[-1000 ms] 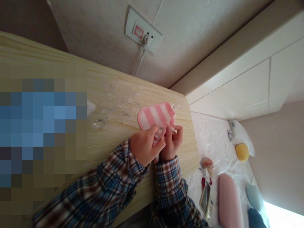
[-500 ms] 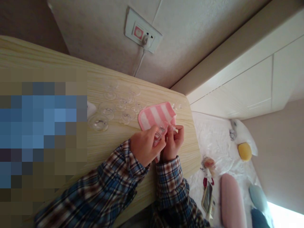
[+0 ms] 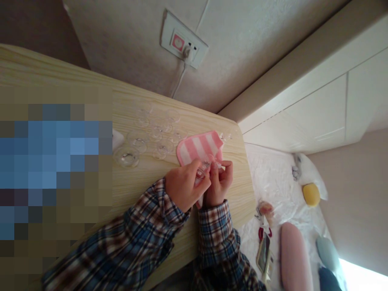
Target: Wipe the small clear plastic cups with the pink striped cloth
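Note:
My left hand (image 3: 185, 184) is closed round a small clear plastic piece (image 3: 202, 169) with a shiny part in it. Close against it, my right hand (image 3: 218, 184) pinches at the right side, thumb and finger together near the clear piece's edge; what lies between them is too small to name. Just beyond both hands lies a pink-and-white striped cloth (image 3: 197, 147) on the wooden table (image 3: 151, 182). Several clear round plastic pieces (image 3: 138, 142) are spread to the left of the cloth, and small clear bits (image 3: 226, 136) lie past its right corner.
A wall socket (image 3: 184, 40) with a plugged-in white cable is behind the table. A white object (image 3: 117, 139) borders the blurred area at left. On the white-covered bed at right are a pink cushion (image 3: 292, 256), a yellow cushion (image 3: 311, 194), red-handled scissors (image 3: 264, 233) and a phone-like object (image 3: 263, 250).
Both hands have shifted very slightly left, still together round the clear piece. Otherwise the view differs only by a small camera movement.

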Action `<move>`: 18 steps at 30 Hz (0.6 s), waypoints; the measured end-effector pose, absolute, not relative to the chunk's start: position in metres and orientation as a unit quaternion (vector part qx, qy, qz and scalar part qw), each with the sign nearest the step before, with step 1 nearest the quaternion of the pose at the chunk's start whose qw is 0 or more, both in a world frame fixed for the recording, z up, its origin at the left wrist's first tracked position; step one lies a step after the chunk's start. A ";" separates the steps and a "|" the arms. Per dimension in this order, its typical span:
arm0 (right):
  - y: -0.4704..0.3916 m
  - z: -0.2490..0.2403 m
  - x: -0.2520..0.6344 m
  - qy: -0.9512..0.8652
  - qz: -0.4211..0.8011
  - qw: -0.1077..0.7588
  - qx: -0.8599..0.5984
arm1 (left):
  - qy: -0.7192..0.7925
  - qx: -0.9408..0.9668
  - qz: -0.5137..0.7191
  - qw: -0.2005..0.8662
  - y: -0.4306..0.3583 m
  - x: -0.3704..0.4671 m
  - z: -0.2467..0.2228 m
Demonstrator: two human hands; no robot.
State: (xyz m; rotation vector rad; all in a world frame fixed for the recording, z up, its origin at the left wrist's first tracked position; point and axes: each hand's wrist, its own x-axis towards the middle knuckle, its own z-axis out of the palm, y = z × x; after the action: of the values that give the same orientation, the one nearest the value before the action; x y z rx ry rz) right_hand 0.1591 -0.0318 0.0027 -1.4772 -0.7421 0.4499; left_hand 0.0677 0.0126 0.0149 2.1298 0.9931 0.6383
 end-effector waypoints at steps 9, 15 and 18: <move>-0.031 0.003 0.160 -0.324 0.197 0.664 -0.645 | 0.379 0.825 0.248 0.337 0.012 0.068 0.015; -0.031 0.003 0.160 -0.324 0.198 0.656 -0.652 | 0.385 0.823 0.247 0.336 0.012 0.068 0.016; -0.031 0.003 0.160 -0.318 0.191 0.659 -0.654 | 0.378 0.828 0.241 0.336 0.012 0.067 0.017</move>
State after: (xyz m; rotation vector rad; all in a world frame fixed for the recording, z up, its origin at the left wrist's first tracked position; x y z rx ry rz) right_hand 0.1598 -0.0306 0.0033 -1.4803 -0.7201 0.4327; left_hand 0.0672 0.0123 0.0165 2.1602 0.9862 0.6283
